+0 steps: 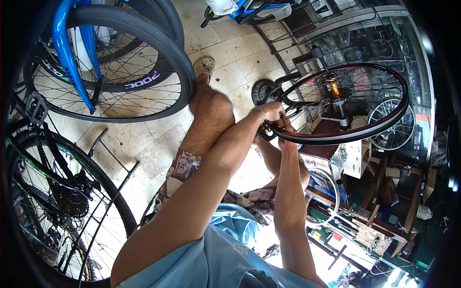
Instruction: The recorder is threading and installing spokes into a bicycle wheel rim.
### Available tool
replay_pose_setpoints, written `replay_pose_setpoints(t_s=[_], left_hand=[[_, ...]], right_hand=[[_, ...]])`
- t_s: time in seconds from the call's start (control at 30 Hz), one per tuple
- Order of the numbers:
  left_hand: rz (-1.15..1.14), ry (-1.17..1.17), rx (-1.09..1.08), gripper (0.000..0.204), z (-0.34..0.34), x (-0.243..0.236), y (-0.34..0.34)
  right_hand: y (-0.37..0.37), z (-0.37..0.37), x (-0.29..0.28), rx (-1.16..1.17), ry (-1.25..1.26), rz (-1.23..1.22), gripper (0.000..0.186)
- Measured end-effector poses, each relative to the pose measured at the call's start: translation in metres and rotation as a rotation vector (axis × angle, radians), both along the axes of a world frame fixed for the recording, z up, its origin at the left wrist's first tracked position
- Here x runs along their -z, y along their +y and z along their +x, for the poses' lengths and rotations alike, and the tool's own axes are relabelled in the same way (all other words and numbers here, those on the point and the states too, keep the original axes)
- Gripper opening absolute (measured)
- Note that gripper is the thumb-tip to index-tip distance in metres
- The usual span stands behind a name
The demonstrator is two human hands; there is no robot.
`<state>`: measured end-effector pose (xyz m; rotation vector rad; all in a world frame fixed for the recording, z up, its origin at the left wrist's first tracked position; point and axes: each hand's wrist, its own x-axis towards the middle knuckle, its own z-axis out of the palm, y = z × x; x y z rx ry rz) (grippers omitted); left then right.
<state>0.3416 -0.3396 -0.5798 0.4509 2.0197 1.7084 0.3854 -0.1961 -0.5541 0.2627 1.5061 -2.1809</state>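
Note:
A bicycle wheel [367,138] with a black and red rim, thin spokes and an orange hub [334,89] is mounted in a dark metal wheel stand [307,60]. At the rim's near-left edge, my left hand [272,113] is closed, fingers bent down among the spokes; what they pinch is too small to make out. My right hand [288,139] comes up from below and grips the rim at the same spot, some of its fingers hidden behind it. Beside my left hand is a dark metal part [265,130]. A cassette [336,98] sits on the hub.
At the left stand a blue bicycle fork [62,48] with black wheels and another bicycle's rear wheel [72,197]. A glass display case [413,62] lines the right side, with a smaller spoked wheel [391,124] before it. Wooden shelving [374,211] with tools lies lower right.

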Motion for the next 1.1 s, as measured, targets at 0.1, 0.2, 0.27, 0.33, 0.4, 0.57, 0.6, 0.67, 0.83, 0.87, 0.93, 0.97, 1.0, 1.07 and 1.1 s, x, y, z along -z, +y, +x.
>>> replay_pose_setpoints(t_s=[0.1,0.2,0.27,0.33,0.4,0.57,0.6,0.67,0.83,0.87,0.93,0.97,1.0,1.07,1.1], left_hand=[[-0.013,0.010,-0.094,0.024,0.000,0.016,0.011],[-0.198,0.113,-0.192,0.021,0.001,0.015,0.021],[-0.245,0.077,-0.234,0.019,0.002,0.009,0.024],[-0.251,0.069,-0.279,0.019,0.007,0.012,0.024],[-0.257,0.076,-0.351,0.018,0.012,0.012,0.030],[-0.266,0.107,-0.506,0.015,0.015,0.012,0.037],[-0.267,0.115,-0.534,0.014,0.015,0.012,0.039],[-0.201,0.028,-0.500,0.014,0.015,0.013,0.027],[0.020,-0.180,-0.373,0.011,0.016,0.019,0.008],[0.037,-0.123,-0.371,0.010,0.017,0.024,0.010],[0.070,-0.011,-0.367,0.010,0.018,0.032,0.013],[0.070,-0.011,-0.362,0.010,0.016,0.029,0.013],[0.020,0.053,-0.323,0.010,0.014,0.025,0.014],[-0.080,0.179,-0.252,0.009,0.010,0.017,0.015],[-0.129,0.240,-0.218,0.009,0.009,0.014,0.013]], right_hand=[[0.014,-0.011,0.022,0.019,-0.041,-0.024,0.031],[0.022,-0.012,0.036,0.057,-0.021,0.023,0.030],[0.032,-0.008,0.042,0.137,0.005,0.071,0.029],[0.028,-0.004,0.043,0.125,-0.003,0.070,0.028],[0.025,-0.005,0.038,0.124,0.000,0.070,0.027],[0.027,-0.007,0.034,0.126,-0.005,0.074,0.025],[0.027,-0.008,0.033,0.129,-0.007,0.073,0.024],[0.024,-0.007,0.031,0.127,-0.001,0.087,0.023],[0.018,-0.004,0.025,0.107,0.032,0.114,0.020],[0.017,-0.004,0.024,0.075,0.045,0.087,0.020],[0.014,-0.004,0.023,0.011,0.069,0.032,0.020],[0.015,-0.004,0.023,0.016,0.069,0.033,0.020],[0.015,-0.005,0.023,0.039,0.040,0.037,0.020],[0.013,-0.007,0.023,0.080,-0.020,0.044,0.020],[0.012,-0.007,0.023,0.098,-0.051,0.047,0.021]])
